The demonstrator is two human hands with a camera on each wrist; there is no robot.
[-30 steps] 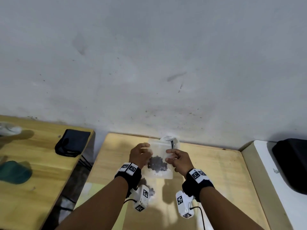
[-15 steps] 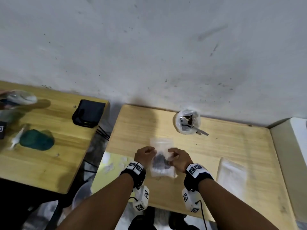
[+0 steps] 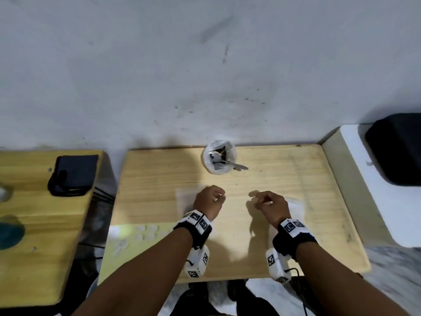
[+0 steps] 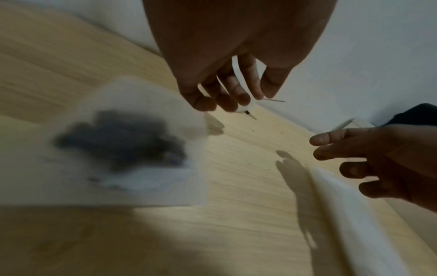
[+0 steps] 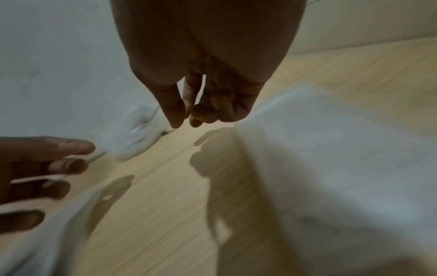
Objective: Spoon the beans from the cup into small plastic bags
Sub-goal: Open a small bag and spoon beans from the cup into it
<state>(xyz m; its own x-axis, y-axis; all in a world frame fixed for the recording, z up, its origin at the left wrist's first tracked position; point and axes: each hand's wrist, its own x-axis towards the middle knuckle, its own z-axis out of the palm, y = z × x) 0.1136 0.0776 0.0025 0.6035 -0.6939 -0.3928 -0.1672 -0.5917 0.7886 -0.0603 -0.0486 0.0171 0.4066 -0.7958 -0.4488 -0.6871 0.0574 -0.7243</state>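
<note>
Both hands hang loosely curled and empty, the filled bag point(image 4: 123, 147) flat under the left hand point(image 3: 208, 202), empty bags point(image 3: 296, 205) just beyond the right hand point(image 3: 270, 205), the nearer to the spoon point(image 3: 237, 165) handle jutting rightward from the cup point(image 3: 219, 159) ahead

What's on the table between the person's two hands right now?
Nothing but bare wood and shadows: the head view shows empty table between the left hand and right hand. The filled bag lies off to the left.
</note>
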